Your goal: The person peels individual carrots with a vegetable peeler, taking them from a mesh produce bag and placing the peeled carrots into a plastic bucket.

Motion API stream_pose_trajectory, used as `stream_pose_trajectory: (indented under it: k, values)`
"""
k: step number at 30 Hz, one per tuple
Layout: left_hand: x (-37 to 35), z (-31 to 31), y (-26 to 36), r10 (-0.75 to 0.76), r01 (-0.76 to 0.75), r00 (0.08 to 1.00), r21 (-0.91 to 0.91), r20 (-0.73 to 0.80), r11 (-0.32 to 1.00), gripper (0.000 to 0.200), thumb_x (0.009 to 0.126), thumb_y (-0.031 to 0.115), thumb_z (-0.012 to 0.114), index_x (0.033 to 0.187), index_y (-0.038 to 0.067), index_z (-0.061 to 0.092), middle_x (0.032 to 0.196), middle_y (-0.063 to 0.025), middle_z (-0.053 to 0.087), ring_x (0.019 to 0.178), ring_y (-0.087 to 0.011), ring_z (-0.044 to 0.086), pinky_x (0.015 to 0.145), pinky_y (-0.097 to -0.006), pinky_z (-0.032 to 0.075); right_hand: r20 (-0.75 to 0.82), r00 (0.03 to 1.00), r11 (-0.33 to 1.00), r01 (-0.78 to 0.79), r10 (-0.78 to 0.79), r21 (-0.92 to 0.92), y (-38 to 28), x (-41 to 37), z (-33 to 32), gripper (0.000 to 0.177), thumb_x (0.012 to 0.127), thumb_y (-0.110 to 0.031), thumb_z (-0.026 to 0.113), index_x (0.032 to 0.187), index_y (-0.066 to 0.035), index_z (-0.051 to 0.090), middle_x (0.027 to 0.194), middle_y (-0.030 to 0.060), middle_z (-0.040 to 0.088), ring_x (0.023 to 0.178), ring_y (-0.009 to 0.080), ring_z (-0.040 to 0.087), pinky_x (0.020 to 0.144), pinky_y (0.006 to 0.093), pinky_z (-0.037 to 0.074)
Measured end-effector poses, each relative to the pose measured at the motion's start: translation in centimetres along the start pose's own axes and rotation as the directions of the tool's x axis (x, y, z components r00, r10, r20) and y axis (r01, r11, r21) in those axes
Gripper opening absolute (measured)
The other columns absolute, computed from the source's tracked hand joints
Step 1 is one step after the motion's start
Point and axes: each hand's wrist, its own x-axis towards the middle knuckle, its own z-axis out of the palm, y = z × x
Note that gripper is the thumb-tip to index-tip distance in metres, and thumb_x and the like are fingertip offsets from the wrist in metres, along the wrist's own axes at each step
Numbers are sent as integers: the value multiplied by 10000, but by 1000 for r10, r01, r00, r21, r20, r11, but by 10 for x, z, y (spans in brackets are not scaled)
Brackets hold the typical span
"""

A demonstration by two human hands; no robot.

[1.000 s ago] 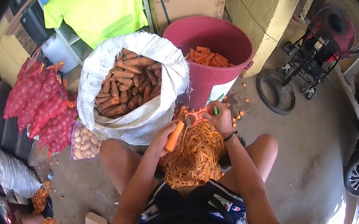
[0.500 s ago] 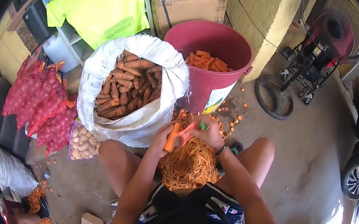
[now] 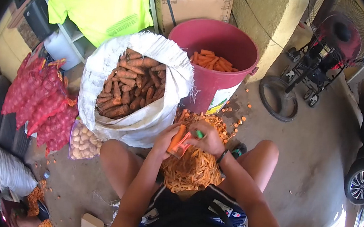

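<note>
My left hand [image 3: 165, 139] is closed around a bright orange carrot [image 3: 178, 136], held at a slant in front of my knees. In my right hand [image 3: 206, 137] is a peeler [image 3: 182, 145] with a red head and a green handle end. Its head lies against the lower part of the carrot. Below both hands spreads a heap of carrot peelings [image 3: 193, 173] between my legs. Just beyond, a white woven sack [image 3: 137, 128] stands rolled open, full of unpeeled carrots [image 3: 127, 82].
A maroon bin [image 3: 221, 84] behind the sack holds peeled carrots [image 3: 212, 62]. Red net bags of onions [image 3: 42, 97] and a bag of potatoes [image 3: 83, 142] sit at left. Carrot slices dot the floor right of the bin. A standing fan [image 3: 337, 34] is at right.
The peeler has moved down along the carrot toward its near end. My right hand has shifted slightly lower, and the view has shifted a little.
</note>
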Motion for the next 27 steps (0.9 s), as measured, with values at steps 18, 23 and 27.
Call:
stream_pose_trajectory:
  k: [18,23,27]
  values:
    - [-3,-18,-10,3,-2,1000,84,-3,996,377,1034,201,545,1352,0,545,1023,-83,672,824,-150,672,674,-272,571,-253,949,972,-217,189,-87,53,12,-27,417,706,-211,907,1019,-39,693,902,123,669,768,224,658,671,357,542]
    - [-6,1,0,-6,6,1000,40,2,999,364,1028,227,559,1322,13,580,1016,-78,670,800,-140,665,636,-271,563,75,997,999,22,-20,-27,-9,-3,2,463,687,-246,918,1029,-40,684,887,100,674,845,262,670,773,375,542]
    - [-16,-6,-4,-25,23,1000,185,8,982,360,1034,236,547,1309,5,573,1035,-87,672,840,-143,668,647,-282,572,-115,990,991,-89,78,-96,26,9,-18,442,707,-225,906,1046,-37,693,898,102,688,754,207,675,678,362,554]
